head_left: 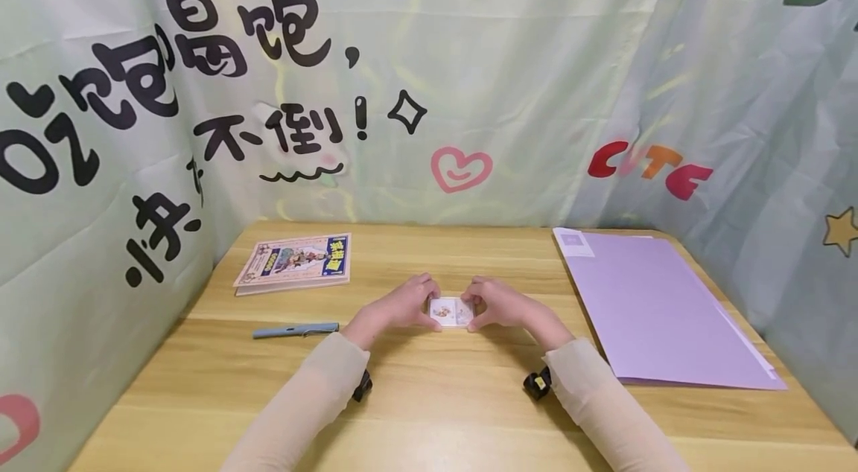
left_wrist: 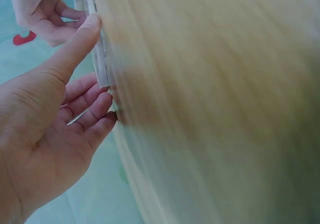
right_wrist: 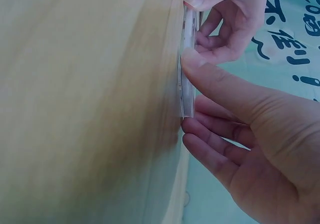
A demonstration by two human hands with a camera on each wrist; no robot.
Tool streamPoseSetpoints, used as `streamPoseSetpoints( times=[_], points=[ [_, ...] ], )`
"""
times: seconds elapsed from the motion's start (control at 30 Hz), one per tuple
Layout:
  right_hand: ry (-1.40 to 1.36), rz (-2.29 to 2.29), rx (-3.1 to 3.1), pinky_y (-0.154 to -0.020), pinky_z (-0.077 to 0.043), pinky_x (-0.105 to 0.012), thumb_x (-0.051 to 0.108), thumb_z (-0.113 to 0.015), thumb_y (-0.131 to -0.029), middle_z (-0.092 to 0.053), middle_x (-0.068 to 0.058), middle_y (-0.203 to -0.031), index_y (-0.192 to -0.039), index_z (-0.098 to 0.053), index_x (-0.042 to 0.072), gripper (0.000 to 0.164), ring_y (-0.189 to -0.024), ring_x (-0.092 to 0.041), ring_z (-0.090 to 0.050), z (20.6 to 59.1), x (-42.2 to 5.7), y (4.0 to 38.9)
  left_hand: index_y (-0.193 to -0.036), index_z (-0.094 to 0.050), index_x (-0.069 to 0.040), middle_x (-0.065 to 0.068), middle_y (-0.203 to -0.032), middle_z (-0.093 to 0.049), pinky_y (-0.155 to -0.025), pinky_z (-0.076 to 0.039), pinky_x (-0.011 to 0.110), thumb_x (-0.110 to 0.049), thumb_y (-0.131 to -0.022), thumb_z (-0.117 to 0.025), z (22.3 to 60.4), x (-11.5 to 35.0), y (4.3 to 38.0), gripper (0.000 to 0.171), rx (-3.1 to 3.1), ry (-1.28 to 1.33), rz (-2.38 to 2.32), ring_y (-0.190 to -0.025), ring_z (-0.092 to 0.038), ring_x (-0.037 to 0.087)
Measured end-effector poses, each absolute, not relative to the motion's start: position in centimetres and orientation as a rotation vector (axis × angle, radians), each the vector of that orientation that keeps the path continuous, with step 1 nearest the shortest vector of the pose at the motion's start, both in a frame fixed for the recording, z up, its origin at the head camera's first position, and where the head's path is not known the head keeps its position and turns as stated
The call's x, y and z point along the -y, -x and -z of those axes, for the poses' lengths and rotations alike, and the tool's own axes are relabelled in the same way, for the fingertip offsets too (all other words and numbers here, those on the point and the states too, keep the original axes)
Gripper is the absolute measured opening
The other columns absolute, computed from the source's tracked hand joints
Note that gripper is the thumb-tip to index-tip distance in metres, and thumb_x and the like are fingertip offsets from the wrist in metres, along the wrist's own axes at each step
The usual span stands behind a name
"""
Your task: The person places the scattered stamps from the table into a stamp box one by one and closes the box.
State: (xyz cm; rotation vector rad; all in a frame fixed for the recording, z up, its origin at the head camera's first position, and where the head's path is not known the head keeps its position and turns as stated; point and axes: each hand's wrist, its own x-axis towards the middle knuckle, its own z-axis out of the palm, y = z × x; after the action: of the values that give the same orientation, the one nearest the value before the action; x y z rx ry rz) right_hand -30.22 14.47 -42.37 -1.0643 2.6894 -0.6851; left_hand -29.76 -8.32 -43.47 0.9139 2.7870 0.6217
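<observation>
A small flat clear plastic case (head_left: pixel 444 313) with printed white panels lies at the middle of the wooden table, between both hands. My left hand (head_left: pixel 407 303) grips its left end, thumb on the near long edge and fingers round the far side. At the other end, my right hand (head_left: pixel 501 304) holds it the same way. Seen edge-on in the left wrist view, the case (left_wrist: pixel 101 66) is a thin slab close over the tabletop. In the right wrist view, a thumb (right_wrist: pixel 195 61) presses the near edge of the case (right_wrist: pixel 187 96).
Beyond my left hand, a pink illustrated book (head_left: pixel 295 262) lies at the table's back left. A blue-grey pen (head_left: pixel 296 330) lies nearer, beside the left wrist. A large purple folder (head_left: pixel 660 308) covers the right side of the table. Behind hangs a printed curtain (head_left: pixel 523 122).
</observation>
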Motion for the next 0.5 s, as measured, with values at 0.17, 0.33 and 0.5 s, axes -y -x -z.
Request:
streamPoseSetpoints(
  times=[0.17,0.33,0.5],
  points=[
    [1.048,0.646,-2.703,-0.075,-0.050,-0.021,0.022,-0.085,-0.073,-0.062,-0.006,-0.097,-0.109,-0.068,-0.001,0.046,-0.086,-0.014,-0.057,42.59,-14.41,30.18,-0.110,-0.060,-0.003,0.004,-0.106,-0.055,-0.088,-0.050,0.029,-0.029,-0.074,-0.085,43.78,8.30,29.66,0.051,-2.779,-0.917,-0.640,-0.094,-0.051,0.013],
    [1.039,0.646,-2.706,-0.075,-0.049,-0.019,0.022,-0.085,-0.072,-0.062,-0.006,-0.097,-0.108,-0.068,-0.001,0.046,-0.086,-0.014,-0.057,42.52,-14.48,30.07,-0.107,-0.061,-0.004,0.002,-0.103,-0.056,-0.084,-0.051,0.026,-0.031,-0.072,-0.086,43.84,8.18,29.73,0.051,-2.783,-0.919,-0.636,-0.090,-0.051,0.012],
    [1.053,0.650,-2.712,-0.076,-0.050,-0.021,0.022,-0.085,-0.072,-0.063,-0.007,-0.098,-0.109,-0.068,-0.001,0.046,-0.086,-0.015,-0.058,42.37,-14.54,30.20,-0.106,-0.062,-0.001,0.004,-0.101,-0.058,-0.082,-0.051,0.027,-0.030,-0.070,-0.087,43.35,7.99,30.07,0.052,-2.798,-0.949,-0.611,-0.089,-0.052,0.013]
  ],
)
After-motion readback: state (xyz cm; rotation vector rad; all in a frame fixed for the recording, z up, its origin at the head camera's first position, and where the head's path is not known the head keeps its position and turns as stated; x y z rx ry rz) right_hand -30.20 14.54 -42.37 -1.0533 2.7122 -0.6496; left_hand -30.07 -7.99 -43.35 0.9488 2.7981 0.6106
